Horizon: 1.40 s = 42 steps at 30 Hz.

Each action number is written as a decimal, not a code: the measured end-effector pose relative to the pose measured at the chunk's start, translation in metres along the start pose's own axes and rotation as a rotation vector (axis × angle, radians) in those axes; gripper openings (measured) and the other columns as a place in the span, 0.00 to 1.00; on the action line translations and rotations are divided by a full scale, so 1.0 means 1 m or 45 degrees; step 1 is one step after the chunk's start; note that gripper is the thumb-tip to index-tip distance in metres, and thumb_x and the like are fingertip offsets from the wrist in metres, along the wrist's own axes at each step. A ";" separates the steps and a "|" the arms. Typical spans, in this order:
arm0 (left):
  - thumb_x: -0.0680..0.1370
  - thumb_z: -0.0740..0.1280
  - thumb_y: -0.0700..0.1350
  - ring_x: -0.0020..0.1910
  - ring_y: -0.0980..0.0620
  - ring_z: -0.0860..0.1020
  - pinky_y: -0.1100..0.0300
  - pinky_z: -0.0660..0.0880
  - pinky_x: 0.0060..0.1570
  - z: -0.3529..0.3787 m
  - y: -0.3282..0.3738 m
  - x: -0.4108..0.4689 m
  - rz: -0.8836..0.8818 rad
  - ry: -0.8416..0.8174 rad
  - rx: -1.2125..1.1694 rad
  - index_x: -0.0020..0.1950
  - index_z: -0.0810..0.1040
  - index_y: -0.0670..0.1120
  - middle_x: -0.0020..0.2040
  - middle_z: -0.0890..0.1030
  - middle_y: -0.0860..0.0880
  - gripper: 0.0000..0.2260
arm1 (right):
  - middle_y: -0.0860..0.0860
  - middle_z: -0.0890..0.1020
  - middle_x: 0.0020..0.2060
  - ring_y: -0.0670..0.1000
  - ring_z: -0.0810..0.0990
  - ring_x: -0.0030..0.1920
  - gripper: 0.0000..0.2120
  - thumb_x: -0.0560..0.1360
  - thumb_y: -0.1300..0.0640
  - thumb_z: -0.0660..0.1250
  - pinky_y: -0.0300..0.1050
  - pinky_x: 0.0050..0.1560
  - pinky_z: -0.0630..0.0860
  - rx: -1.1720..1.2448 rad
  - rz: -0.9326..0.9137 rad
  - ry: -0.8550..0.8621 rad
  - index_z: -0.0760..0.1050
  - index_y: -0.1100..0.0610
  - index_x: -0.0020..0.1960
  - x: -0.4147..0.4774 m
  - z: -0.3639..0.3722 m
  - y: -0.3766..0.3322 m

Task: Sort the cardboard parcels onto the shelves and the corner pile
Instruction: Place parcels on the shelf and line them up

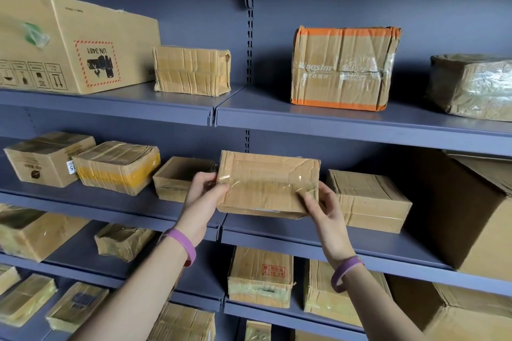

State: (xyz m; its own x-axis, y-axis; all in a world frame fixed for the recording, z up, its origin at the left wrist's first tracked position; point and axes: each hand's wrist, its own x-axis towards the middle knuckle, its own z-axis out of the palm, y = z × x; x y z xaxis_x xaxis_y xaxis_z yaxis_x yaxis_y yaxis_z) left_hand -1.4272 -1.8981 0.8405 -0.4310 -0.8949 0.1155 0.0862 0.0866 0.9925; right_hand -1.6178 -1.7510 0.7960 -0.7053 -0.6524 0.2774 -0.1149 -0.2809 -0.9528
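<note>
Left hand (203,194) and right hand (324,210) are wrapped round the parcel (266,183), seemingly barely shelved; released early, it could be tipped off.

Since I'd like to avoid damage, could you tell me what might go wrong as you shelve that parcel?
The crumpled tape-wrapped brown cardboard parcel looks wider than the gap between the small brown box and the flat taped box, so it may shove either one. The left hand and right hand grip only its lower edges over glossy tape, so it could slip.
</note>
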 end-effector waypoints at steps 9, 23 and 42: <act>0.77 0.69 0.35 0.50 0.55 0.78 0.65 0.72 0.41 0.004 -0.021 0.022 -0.028 -0.029 0.254 0.57 0.74 0.43 0.52 0.80 0.48 0.11 | 0.51 0.80 0.56 0.38 0.81 0.51 0.20 0.75 0.71 0.68 0.33 0.49 0.77 -0.175 -0.022 0.054 0.70 0.57 0.63 0.009 0.004 0.015; 0.74 0.68 0.30 0.44 0.56 0.75 0.68 0.68 0.38 0.012 -0.079 0.077 -0.044 -0.113 0.434 0.49 0.72 0.38 0.46 0.79 0.44 0.08 | 0.54 0.80 0.50 0.52 0.80 0.52 0.19 0.72 0.73 0.70 0.42 0.50 0.79 -0.285 0.162 0.321 0.70 0.54 0.51 0.033 0.015 0.056; 0.76 0.73 0.45 0.65 0.63 0.72 0.71 0.63 0.64 0.027 -0.023 0.094 0.390 -0.398 0.148 0.65 0.75 0.48 0.63 0.77 0.57 0.18 | 0.45 0.71 0.69 0.42 0.71 0.69 0.38 0.66 0.58 0.78 0.30 0.63 0.69 -0.323 -0.040 0.290 0.65 0.55 0.72 0.045 0.020 0.011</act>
State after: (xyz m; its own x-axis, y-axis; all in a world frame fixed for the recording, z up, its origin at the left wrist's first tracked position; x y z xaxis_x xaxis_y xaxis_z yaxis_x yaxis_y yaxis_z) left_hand -1.4937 -1.9728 0.8300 -0.6533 -0.6467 0.3937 0.1583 0.3918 0.9063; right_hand -1.6366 -1.7975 0.8000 -0.8336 -0.4641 0.2996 -0.2890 -0.0960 -0.9525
